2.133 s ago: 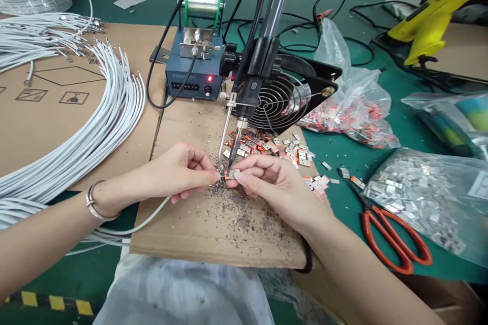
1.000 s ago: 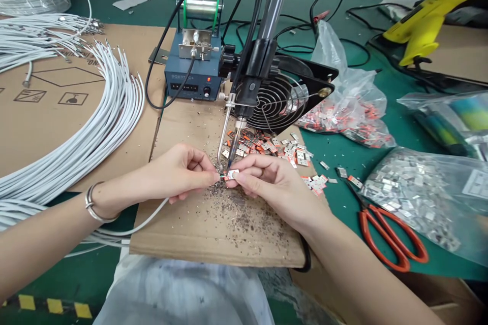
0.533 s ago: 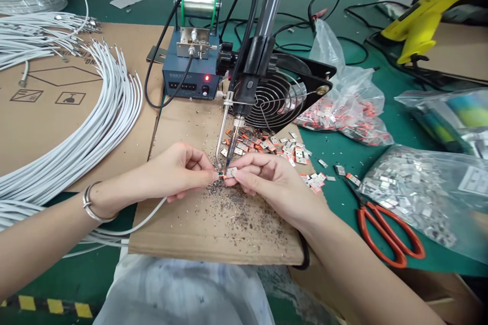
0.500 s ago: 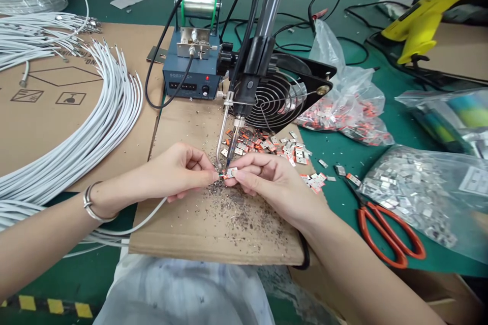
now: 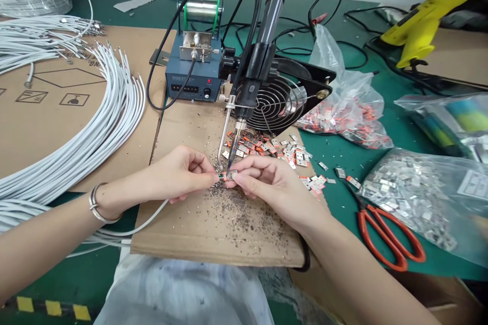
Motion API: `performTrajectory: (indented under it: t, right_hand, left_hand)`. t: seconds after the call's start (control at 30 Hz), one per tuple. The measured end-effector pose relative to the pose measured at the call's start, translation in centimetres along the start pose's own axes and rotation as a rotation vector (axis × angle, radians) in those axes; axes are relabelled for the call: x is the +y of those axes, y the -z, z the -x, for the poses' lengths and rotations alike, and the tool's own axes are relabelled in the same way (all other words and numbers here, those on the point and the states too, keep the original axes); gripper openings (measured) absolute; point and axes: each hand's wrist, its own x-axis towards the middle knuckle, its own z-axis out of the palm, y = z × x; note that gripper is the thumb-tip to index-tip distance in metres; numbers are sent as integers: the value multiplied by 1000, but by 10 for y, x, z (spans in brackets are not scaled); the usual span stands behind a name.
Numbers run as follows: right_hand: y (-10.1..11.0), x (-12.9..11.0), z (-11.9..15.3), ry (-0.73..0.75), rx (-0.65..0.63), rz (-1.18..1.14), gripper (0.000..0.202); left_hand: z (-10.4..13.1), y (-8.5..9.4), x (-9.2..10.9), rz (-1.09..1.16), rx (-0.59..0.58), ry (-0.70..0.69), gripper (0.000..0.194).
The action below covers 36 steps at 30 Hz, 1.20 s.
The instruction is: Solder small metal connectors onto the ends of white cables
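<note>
nearest, in front of the soldering iron [image 5: 252, 86], a cardboard sheet [image 5: 179, 233] is strewn with dark specks. to the iron's right, red-handled scissors [image 5: 389, 236] are laid on the green table [image 5: 339, 200], with small metal pieces held beside them in a clear bag [image 5: 412, 198]. just left of the iron's tip, the end of a white cable [image 5: 152, 216] is pinched between the narrowed fingertips of the left hand [image 5: 190, 175]. right at the tip, a small metal-and-orange connector [image 5: 230, 175] is gripped by the thumb and fingers of the right hand [image 5: 272, 183]; whether it is actually touched by the tip cannot be told for certain. behind the tip, more connectors [image 5: 267, 147] are heaped. left of the iron, white cables [image 5: 110, 117] are bundled in a curve. behind it, a round fan [image 5: 272, 104] is seen, and to its left a blue box [image 5: 192, 78] is topped by a solder spool [image 5: 201, 10].
</note>
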Motion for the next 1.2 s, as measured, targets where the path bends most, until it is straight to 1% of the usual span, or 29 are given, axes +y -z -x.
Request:
performTrajectory:
  t: [0.2,0.4,0.67,0.97,1.2]
  right_hand:
    - [0,0,1,-22,11,33,13]
    - [-1,-1,2,-5,-5,51,13]
    - [-1,0,2,-15,2,57,13]
    - [-1,-1,2,-1,2,85,13]
    - [3,0,3,1,-25,46,13]
  left_hand:
    - [2,-1,1,5,-10,-10,11]
    - [3,0,0,-6,-16,-36,14]
    - [0,-2,0,-11,16,8,13]
    - [2,-3,3,2,16,21,12]
    - [3,-4,6,9,25,21,9]
